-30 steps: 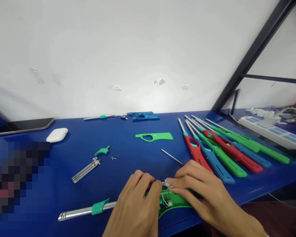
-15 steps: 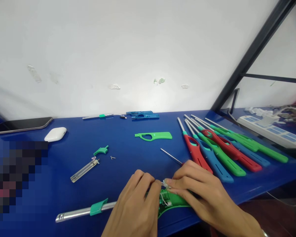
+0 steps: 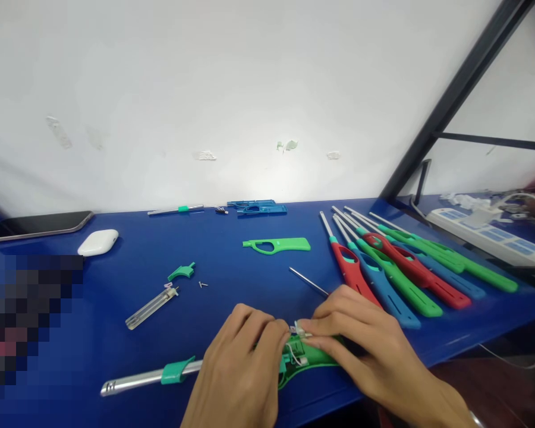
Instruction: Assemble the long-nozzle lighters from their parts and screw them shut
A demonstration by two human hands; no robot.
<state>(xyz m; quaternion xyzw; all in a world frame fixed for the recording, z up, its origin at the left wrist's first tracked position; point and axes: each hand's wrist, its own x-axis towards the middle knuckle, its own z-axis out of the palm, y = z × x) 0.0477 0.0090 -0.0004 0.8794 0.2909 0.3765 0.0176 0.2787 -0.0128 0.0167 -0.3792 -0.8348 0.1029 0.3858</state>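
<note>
While the green lighter handle (image 3: 314,355) lies open at lower centre, white wire (image 3: 295,355) inside, work appears unfinished: a green shell half (image 3: 292,244) lies apart mid-frame, the right hand's (image 3: 365,339) grip pinches a clear plastic part (image 3: 299,328), and the left hand's (image 3: 241,362) cannot be determined.

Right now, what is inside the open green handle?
A curved white wire and a small whitish piece show inside the green handle. The left hand covers its end by the metal tube, the right hand part of the other; anything beneath is hidden.
</note>
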